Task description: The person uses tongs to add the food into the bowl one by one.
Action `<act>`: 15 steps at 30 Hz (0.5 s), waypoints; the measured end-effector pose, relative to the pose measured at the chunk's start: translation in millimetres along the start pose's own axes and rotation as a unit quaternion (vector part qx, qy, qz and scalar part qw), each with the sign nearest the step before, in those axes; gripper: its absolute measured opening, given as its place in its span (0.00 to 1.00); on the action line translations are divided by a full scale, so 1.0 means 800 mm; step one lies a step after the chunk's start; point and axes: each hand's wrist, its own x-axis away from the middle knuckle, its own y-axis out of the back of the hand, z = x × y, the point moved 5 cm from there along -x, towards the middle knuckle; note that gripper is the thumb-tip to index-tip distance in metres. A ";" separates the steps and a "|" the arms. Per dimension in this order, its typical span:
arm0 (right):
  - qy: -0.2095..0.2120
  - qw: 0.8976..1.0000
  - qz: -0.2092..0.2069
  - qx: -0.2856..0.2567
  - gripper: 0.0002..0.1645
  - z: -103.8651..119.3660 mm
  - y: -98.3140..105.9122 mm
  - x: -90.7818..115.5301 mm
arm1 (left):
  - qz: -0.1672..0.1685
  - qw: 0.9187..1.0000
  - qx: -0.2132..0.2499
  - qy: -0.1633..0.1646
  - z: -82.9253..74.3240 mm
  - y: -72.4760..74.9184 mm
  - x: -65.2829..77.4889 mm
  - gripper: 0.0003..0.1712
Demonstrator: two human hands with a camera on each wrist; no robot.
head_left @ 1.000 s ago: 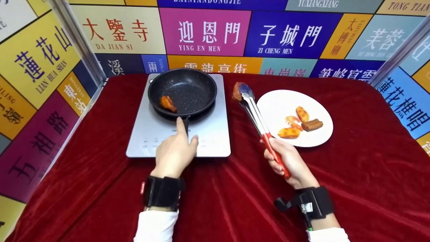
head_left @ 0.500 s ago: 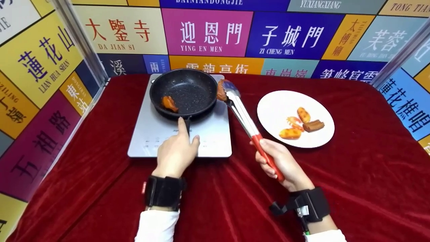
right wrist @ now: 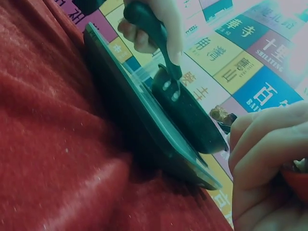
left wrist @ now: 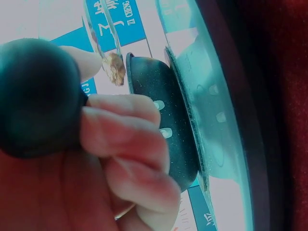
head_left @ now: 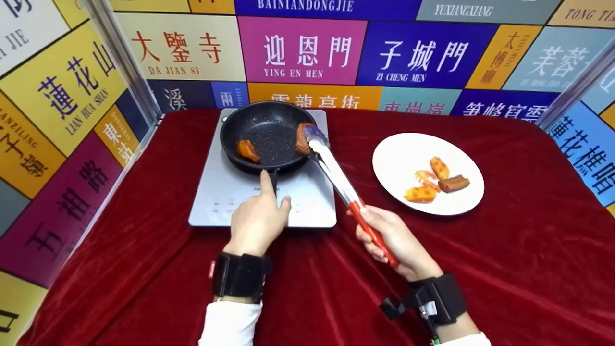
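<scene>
My left hand grips the handle of a black frying pan, its index finger stretched along the handle towards the rim. Lower fingers curl round the handle in the left wrist view. The pan sits on a silver induction cooker. Inside it, at the left, lies an orange-brown piece of food. My right hand holds metal food tongs by their red handles. A reddish-brown piece of meat is pinched in the tongs' tips, overlapping the pan's right rim in the head view.
Right of the cooker stands a white oval plate. On it lie a shrimp, a brown ridged piece and two yellow-orange pieces. Dark red cloth covers the table, and printed panels rise behind and at both sides.
My right hand has moved left with the tongs, bringing the meat from beside the plate to over the pan's right side. My left hand keeps its grip on the handle.
</scene>
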 end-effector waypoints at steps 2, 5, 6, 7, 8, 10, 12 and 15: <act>-0.003 1.000 0.003 0.000 0.24 -0.001 -0.007 -0.003 | 0.001 1.000 0.000 0.003 0.002 0.000 0.000 0.44; -0.009 1.000 0.006 0.002 0.26 -0.002 -0.017 -0.009 | -0.002 1.000 -0.001 0.007 0.003 0.001 0.000 0.44; -0.011 1.000 0.004 0.004 0.26 -0.002 -0.020 -0.011 | -0.002 1.000 0.000 0.006 0.003 0.001 0.000 0.44; -0.014 1.000 0.003 0.007 0.27 -0.002 -0.023 -0.013 | -0.003 1.000 0.000 0.005 0.003 0.002 0.000 0.43; -0.016 1.000 0.001 0.008 0.27 -0.002 -0.025 -0.015 | -0.005 1.000 0.000 0.002 0.002 0.002 0.000 0.43; -0.021 1.000 -0.003 0.015 0.28 -0.003 -0.028 -0.019 | -0.005 1.000 0.001 -0.002 0.001 0.001 0.000 0.43; -0.025 0.999 -0.007 0.022 0.28 -0.002 -0.031 -0.024 | -0.005 1.000 0.000 -0.004 0.000 0.001 0.000 0.43; -0.025 0.999 -0.008 0.032 0.28 0.001 -0.037 -0.033 | -0.007 1.000 -0.002 -0.002 0.001 0.001 -0.002 0.42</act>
